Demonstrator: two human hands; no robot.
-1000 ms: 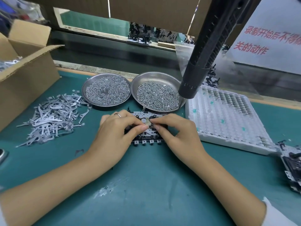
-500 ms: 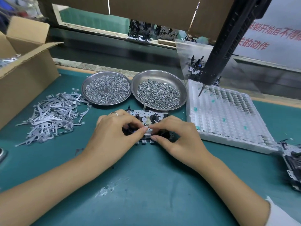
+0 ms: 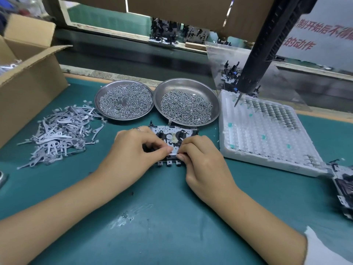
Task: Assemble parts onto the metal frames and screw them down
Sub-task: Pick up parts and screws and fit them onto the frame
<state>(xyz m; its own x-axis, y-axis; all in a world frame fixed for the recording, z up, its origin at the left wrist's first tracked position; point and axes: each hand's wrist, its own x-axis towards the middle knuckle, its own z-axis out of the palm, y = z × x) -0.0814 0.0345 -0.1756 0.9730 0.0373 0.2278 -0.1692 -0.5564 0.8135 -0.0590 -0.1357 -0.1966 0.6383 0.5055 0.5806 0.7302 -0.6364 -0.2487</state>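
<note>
Both hands, left hand [image 3: 133, 152] and right hand [image 3: 200, 159], pinch a small part onto the metal frame [image 3: 172, 133] at centre; a slip could flick it off.

Open cardboard box [image 3: 28, 77], far left

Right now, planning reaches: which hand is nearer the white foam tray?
Right. The right hand sits just beside the white foam tray; the left hand lies farther off.

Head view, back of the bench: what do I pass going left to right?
cardboard box → pile of flat metal levers → left dish of screws → right dish of screws → white foam tray
</note>
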